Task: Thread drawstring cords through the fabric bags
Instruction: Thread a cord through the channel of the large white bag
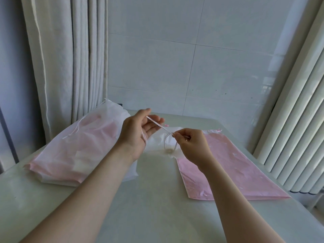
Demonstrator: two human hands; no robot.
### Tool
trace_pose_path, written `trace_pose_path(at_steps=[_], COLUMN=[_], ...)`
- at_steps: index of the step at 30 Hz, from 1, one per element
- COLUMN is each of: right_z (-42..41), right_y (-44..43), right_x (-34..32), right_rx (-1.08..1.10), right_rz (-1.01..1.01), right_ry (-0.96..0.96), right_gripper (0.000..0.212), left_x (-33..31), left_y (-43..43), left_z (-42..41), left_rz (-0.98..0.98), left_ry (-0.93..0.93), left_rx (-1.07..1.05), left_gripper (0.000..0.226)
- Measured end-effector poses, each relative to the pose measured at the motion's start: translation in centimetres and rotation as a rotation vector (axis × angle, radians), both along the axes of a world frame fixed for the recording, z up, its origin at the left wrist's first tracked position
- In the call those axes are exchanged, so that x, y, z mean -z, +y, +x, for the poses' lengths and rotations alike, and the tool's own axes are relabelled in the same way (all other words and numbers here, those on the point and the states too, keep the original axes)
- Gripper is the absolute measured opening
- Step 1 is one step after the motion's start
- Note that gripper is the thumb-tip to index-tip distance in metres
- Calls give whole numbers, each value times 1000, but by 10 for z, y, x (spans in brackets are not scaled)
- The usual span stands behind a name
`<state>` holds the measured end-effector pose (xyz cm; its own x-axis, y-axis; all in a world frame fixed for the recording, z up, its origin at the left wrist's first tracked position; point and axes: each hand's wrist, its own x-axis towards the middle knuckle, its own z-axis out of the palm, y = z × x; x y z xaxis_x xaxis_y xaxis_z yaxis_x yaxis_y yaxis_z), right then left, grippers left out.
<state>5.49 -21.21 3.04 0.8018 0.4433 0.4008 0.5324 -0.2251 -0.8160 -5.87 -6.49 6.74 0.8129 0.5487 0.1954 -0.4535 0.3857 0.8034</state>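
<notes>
1. Bare forearms reach in from the near edge over the pale counter point(154, 199), and both hands meet above its far middle.
2. The left hand point(138, 132) is half open, palm turned toward the right, with a thin white cord point(158, 124) running from its raised fingers point(154, 120); more cord trails down across its wrist. Whether any finger actually pinches the cord cannot be told.
3. The right hand point(191, 144) has its fingertips pressed together on the cord's other end, with a loop of cord hanging just below.
4. The key relation: the cord's long axis slants from upper left down to lower right, hand to hand, and the right hand holds the working end. The pink bag point(233, 165) lies flat on the counter just to the right of and beneath that hand, its gathered top edge at the far side — so the right hand looks nearer to the channel opening.
5. A white translucent piece point(157, 144) sits under the hands; whether it is a bag or wrapping is unclear.
6. On the left sits a large translucent drawstring sack point(84, 142) — pink folded material shows through it, probably more bags, and its own cord hangs loose at the neck.
7. Judging by this, threading of the pink bag is not yet begun.
</notes>
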Motion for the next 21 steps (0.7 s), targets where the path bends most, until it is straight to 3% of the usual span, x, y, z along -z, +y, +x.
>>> trace_pose_path(at_steps=[2, 8, 15, 21], right_z=[-2, -6, 3, 3], right_y=[0, -2, -4, -4], right_x=[-1, -2, 8, 7], right_rx=[-32, -41, 144, 243], right_rz=[-30, -271, -518, -506], right_ry=[-22, -225, -452, -454], right_gripper=[15, 27, 21, 22], left_x=[-1, 10, 16, 23], left_y=[1, 6, 7, 6], left_z=[1, 4, 1, -7], left_rz=[-59, 342, 514, 1043], left_ry=[40, 323, 510, 753], left_rx=[11, -183, -257, -216], left_gripper=[43, 34, 12, 25])
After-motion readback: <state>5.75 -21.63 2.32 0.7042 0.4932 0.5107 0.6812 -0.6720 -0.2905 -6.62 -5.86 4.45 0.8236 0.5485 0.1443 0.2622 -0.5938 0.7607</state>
